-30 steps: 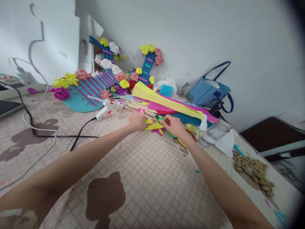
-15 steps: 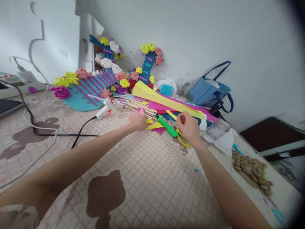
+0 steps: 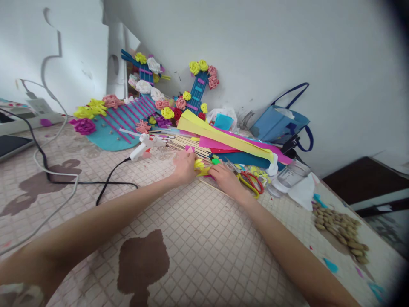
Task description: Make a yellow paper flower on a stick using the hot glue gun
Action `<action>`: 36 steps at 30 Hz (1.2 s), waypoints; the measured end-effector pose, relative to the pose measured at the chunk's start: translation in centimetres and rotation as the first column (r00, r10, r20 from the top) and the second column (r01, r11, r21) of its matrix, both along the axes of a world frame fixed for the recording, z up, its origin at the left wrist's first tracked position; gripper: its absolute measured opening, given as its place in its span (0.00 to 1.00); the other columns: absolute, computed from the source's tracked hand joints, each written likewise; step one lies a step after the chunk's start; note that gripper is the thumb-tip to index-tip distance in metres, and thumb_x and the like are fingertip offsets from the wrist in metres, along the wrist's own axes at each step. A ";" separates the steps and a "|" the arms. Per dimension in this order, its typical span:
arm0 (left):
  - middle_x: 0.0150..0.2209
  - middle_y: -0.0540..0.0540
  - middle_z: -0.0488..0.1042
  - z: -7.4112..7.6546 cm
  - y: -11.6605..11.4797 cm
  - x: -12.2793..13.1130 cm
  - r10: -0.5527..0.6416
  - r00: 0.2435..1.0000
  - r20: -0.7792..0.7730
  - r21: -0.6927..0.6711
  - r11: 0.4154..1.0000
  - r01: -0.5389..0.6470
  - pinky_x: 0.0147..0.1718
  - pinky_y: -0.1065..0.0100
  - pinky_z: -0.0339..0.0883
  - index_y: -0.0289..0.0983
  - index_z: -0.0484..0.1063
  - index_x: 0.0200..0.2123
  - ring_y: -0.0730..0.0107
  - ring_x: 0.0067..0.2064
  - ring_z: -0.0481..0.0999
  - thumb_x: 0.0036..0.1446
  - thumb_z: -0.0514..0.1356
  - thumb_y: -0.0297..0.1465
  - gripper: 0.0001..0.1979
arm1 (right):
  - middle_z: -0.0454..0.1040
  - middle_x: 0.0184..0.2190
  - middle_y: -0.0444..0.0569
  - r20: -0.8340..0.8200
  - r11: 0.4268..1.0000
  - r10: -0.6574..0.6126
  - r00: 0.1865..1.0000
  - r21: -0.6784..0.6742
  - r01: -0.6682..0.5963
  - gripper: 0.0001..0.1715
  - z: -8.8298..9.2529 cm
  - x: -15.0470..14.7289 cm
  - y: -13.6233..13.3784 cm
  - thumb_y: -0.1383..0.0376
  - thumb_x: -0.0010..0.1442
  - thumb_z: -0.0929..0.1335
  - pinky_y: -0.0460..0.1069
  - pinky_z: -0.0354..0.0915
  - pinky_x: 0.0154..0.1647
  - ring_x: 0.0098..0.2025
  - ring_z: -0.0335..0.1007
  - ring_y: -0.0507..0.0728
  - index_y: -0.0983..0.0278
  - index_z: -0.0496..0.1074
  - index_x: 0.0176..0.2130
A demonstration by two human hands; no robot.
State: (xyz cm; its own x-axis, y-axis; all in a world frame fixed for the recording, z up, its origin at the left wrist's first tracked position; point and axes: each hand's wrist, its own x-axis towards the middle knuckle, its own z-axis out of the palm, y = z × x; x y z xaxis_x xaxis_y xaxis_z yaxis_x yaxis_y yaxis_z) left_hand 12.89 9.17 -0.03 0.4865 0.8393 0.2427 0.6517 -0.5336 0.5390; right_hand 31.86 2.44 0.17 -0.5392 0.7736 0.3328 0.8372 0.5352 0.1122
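Observation:
My left hand [image 3: 185, 167] has its fingers closed at the left end of a bunch of yellow crepe paper [image 3: 200, 167]. Against the right side of that paper, my right hand [image 3: 226, 180] is closed too, thumb and fingertips together. The paper's exact shape is partly hidden by my fingers. Just behind my right fingers shows the end of a green cutter [image 3: 215, 161]. Yellow-handled scissors [image 3: 247, 186] and a red-handled pair [image 3: 257, 182] lie right of my right hand. A thin wooden stick [image 3: 212, 185] lies on the table in front.
Wooden sticks [image 3: 188, 143] and yellow paper sheets [image 3: 223, 134] lie behind my hands. A white glue gun [image 3: 142, 147] with its black cord stands left. Farther back is a blue guitar shape [image 3: 111, 128] with paper flowers. Peanuts [image 3: 341, 232] and a clear container [image 3: 289, 177] are right.
My right hand has moved left from above the scissors to the yellow paper at my left hand, now covering most of the green cutter. The red scissors handles have come into view.

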 end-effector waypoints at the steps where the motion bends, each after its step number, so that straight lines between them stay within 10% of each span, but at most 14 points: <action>1: 0.46 0.39 0.69 0.0 -0.2 -0.1 0.001 1.000 0.016 0.032 0.999 -0.001 0.43 0.61 0.64 0.35 0.66 0.48 0.54 0.48 0.69 0.48 0.61 0.29 0.21 | 0.73 0.41 0.51 -0.001 1.000 -0.003 1.000 0.000 0.003 0.12 0.0 0.0 0.0 0.71 0.64 0.60 0.61 0.52 0.60 0.48 0.65 0.59 0.62 0.71 0.41; 13: 0.43 0.44 0.72 -1.0 -0.6 -1.2 -0.272 0.962 -0.014 0.160 0.949 0.271 0.43 0.66 0.67 0.38 0.75 0.42 0.62 0.44 0.73 0.49 0.55 0.21 0.18 | 0.73 0.42 0.51 -0.076 0.999 0.013 0.997 -0.039 -0.016 0.11 0.6 -0.3 -0.4 0.71 0.63 0.61 0.57 0.59 0.54 0.47 0.65 0.59 0.62 0.70 0.42; 24: 0.45 0.44 0.72 -0.9 -1.0 -1.5 -0.269 0.963 -0.010 0.144 0.953 0.267 0.42 0.66 0.68 0.38 0.75 0.43 0.61 0.45 0.73 0.49 0.56 0.22 0.17 | 0.71 0.38 0.53 -0.258 0.913 -0.403 0.878 -0.048 0.405 0.13 -0.1 3.0 -1.8 0.65 0.55 0.66 0.54 0.64 0.40 0.41 0.68 0.62 0.63 0.66 0.43; 36: 0.42 0.43 0.72 -1.5 -0.8 -1.4 -0.280 0.959 0.034 0.178 0.946 0.270 0.39 0.64 0.68 0.36 0.75 0.43 0.60 0.43 0.73 0.48 0.56 0.21 0.18 | 0.67 0.38 0.53 -0.506 0.917 -0.284 0.815 0.106 0.385 0.11 0.6 0.1 -2.3 0.67 0.57 0.62 0.56 0.64 0.43 0.42 0.65 0.62 0.63 0.62 0.42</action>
